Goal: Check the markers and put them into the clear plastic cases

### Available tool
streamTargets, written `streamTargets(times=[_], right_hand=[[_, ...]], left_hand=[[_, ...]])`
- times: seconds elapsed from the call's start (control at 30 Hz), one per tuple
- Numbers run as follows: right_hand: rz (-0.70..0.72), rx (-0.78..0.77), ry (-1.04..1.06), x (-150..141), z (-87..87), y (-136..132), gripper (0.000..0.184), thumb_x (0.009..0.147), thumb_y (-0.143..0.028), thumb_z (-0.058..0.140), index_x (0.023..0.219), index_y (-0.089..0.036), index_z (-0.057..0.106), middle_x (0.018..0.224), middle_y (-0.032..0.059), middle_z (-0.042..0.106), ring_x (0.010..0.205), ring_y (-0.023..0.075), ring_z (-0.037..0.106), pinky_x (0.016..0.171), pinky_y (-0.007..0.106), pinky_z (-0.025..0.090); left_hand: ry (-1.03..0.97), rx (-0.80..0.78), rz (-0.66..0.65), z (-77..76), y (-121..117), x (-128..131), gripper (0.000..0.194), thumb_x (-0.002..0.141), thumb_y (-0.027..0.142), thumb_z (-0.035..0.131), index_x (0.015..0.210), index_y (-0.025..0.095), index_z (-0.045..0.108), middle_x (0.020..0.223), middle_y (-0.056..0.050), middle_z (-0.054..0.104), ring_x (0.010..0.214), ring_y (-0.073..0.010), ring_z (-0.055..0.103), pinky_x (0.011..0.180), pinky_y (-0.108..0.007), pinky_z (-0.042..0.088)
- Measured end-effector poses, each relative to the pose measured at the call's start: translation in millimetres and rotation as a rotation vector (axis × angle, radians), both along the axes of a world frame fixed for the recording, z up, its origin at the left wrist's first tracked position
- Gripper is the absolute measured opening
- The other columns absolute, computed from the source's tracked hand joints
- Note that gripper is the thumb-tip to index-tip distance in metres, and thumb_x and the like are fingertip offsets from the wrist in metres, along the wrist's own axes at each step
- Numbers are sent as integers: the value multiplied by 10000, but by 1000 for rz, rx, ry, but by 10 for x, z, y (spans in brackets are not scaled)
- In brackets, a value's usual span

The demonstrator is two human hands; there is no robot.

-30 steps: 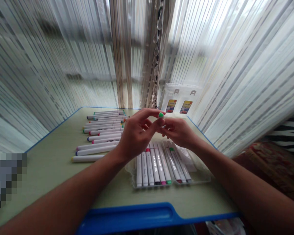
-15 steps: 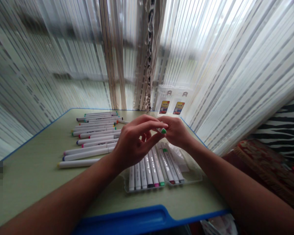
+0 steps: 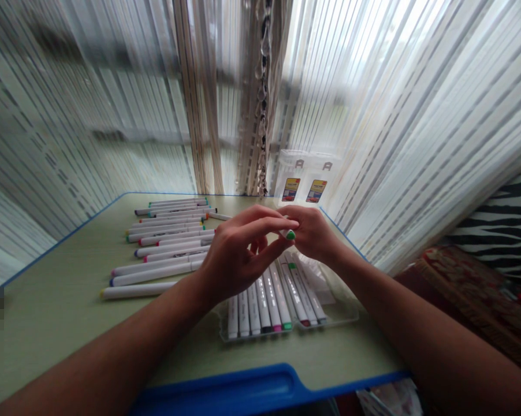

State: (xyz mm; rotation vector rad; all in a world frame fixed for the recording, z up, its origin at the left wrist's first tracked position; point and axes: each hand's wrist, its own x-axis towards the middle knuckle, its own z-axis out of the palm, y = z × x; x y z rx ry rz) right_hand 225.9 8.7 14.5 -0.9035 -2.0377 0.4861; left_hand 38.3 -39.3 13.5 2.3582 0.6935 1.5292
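Between my two hands is a white marker with a green end [image 3: 290, 234], pointing toward me above the table. My left hand [image 3: 238, 248] is closed on it, thumb and fingertips pinching close to the green end. My right hand [image 3: 310, 231] is closed around its far part, with most of the fingers turned away from view. Just below, a clear plastic case [image 3: 342, 315] lies open with several white markers [image 3: 264, 297] side by side in it. Left of my left hand, more white markers with coloured ends [image 3: 160, 268] lie in a loose column on the table.
A clear case lid [image 3: 306, 173] with two labels stands upright at the back. The pale table [image 3: 61, 323] has a blue edge and a blue tray [image 3: 226, 387] in front. String curtains [image 3: 113, 104] hang behind it. Zebra-striped fabric [image 3: 498, 225] is at the right.
Almost nothing differs. Both hands stay together on the green-ended marker, which has shifted very slightly downward in view.
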Motion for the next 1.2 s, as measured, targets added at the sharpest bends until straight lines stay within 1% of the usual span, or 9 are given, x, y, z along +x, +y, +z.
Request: streamTargets(times=[0.1,0.27,0.43,0.53,0.67,0.83,1.0,1.07,1.2], right_hand=[[-12,0,-7,3,4,1,41,766,-158,654,735,-173,678,648,-2,643,599,123,582,540,233,439],[-14,-5,15,4,-4,13,33,790,-196,702,788,-168,719,684,11,675,618,132,610,549,239,464],[22,-59,65,24,-52,55,186,822,-322,749,874,-143,748,742,38,704,564,125,628,503,244,480],[5,-80,56,43,-72,79,234,849,-346,735,949,-139,772,731,36,700,537,116,626,500,248,492],[6,-98,80,57,-66,94,217,835,-314,755,960,-142,799,691,24,685,526,99,596,505,246,498],[57,-208,240,45,-43,86,309,786,-363,804,981,-123,808,642,28,690,500,92,568,448,236,467],[134,-316,423,21,-26,71,342,769,-347,824,1035,-133,798,606,7,669,465,80,536,419,231,453],[150,-350,502,14,-16,71,323,747,-326,844,1008,-141,797,626,4,677,467,75,533,418,226,448],[193,-335,668,9,16,72,261,714,-263,872,945,-167,794,650,-13,669,496,62,533,429,202,423]], left_hand=[[-11,-3,9,3,-7,3,177,897,255,687,1060,222,746,1048,-76,708,587,-79,582,577,-229,511],[-41,22,44,19,-15,1,154,874,246,718,1018,207,757,1039,-73,694,581,-68,567,576,-223,510],[-101,16,138,48,-3,-20,155,859,244,734,1008,216,764,974,-48,662,605,-73,565,571,-217,497],[-194,-78,189,68,36,-49,164,856,267,737,1010,212,752,960,-43,670,626,-86,579,561,-211,489],[-403,-303,209,61,161,-109,218,857,335,731,1024,196,718,894,-34,680,566,-79,558,461,-195,416],[-612,-418,206,14,380,-193,233,817,351,750,928,159,679,794,-3,644,469,-59,502,377,-197,376],[-737,-581,195,4,481,-236,223,765,292,760,892,141,656,778,4,644,460,-55,489,381,-199,394],[-728,-601,183,1,485,-246,247,752,302,775,896,139,657,782,3,645,468,-54,493,390,-199,401],[-595,-525,160,-23,478,-276,301,746,356,811,905,138,677,754,7,633,494,-63,504,421,-202,419]])
